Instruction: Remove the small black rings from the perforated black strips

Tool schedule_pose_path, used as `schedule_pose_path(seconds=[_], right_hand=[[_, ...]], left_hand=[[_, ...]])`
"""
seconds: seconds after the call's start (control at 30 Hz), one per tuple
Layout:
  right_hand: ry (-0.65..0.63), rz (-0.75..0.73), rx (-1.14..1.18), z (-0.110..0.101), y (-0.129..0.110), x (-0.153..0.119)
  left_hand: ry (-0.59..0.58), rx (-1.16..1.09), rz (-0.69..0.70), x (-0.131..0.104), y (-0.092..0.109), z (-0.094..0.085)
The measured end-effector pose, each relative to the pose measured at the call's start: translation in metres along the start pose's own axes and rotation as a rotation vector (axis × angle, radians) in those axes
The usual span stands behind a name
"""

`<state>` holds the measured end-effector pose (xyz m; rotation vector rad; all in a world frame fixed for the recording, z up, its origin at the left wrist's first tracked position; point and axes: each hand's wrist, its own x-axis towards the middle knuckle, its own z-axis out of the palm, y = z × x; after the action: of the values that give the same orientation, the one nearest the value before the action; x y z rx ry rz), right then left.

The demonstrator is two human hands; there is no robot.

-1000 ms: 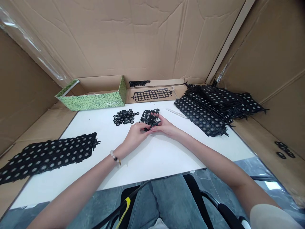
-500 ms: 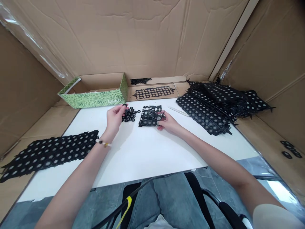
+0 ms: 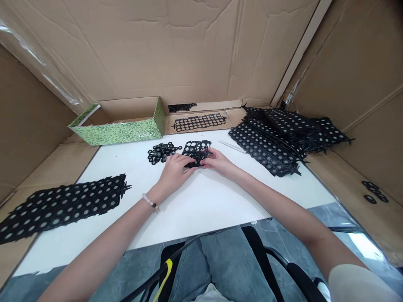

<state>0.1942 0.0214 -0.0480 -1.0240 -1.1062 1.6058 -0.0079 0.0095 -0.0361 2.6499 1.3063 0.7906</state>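
A small black perforated sheet [image 3: 195, 147] is held above the middle of the white table [image 3: 195, 205]. My right hand [image 3: 218, 162] grips its right edge, fingers closed. At its lower left side, my left hand [image 3: 179, 168] has thumb and fingers closed on the same sheet. Just left of the sheet lies a pile of loose black rings [image 3: 159, 153], behind my left hand. Part of the sheet's lower edge is hidden by my fingers.
A green box [image 3: 126, 131] stands at the back left. Black dotted sheets lie at the left [image 3: 66, 205] and in a stack [image 3: 267, 147] at the right, near white tweezers [image 3: 233, 146]. Cardboard walls surround the table. Several rings [image 3: 370, 199] lie far right.
My left hand has moved right, from the ring pile to the perforated sheet, and now grips it. The view has shifted slightly. My right hand still holds the sheet.
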Motion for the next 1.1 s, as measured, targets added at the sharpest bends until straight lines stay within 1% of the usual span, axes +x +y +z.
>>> schedule_pose_path(seconds=[0.13,0.27,0.37,0.6,0.77,0.9,0.97,1.0,1.07,1.1], right_hand=[[-0.043,-0.038,0.049,0.006,0.000,-0.004],[-0.071,-0.064,0.069,0.011,-0.003,-0.009],[-0.079,-0.101,0.047,0.012,-0.005,-0.012],[-0.090,-0.125,0.063,0.009,-0.001,-0.011],[-0.101,-0.162,0.037,0.009,0.002,-0.010],[-0.083,-0.097,0.088,0.012,0.002,-0.010],[-0.061,-0.048,0.081,0.013,0.003,-0.009],[-0.045,-0.028,0.060,0.013,0.003,-0.009],[-0.016,0.001,0.005,0.010,0.002,-0.007],[-0.009,0.016,-0.021,0.008,0.002,-0.007]], left_hand=[[0.038,-0.064,-0.005,-0.001,-0.001,0.006],[0.104,-0.122,0.037,-0.002,0.002,0.005],[0.130,-0.170,0.054,-0.003,0.007,0.003],[0.088,-0.271,-0.053,-0.004,0.013,-0.001],[0.086,-0.278,-0.053,-0.002,0.012,-0.003],[0.081,-0.307,-0.067,-0.001,0.012,0.000],[0.103,-0.351,-0.128,0.001,0.010,0.002],[0.122,-0.396,-0.186,0.002,0.007,0.002],[0.194,-0.529,-0.343,0.006,-0.005,-0.002],[0.256,-0.594,-0.427,0.008,-0.014,-0.005]])
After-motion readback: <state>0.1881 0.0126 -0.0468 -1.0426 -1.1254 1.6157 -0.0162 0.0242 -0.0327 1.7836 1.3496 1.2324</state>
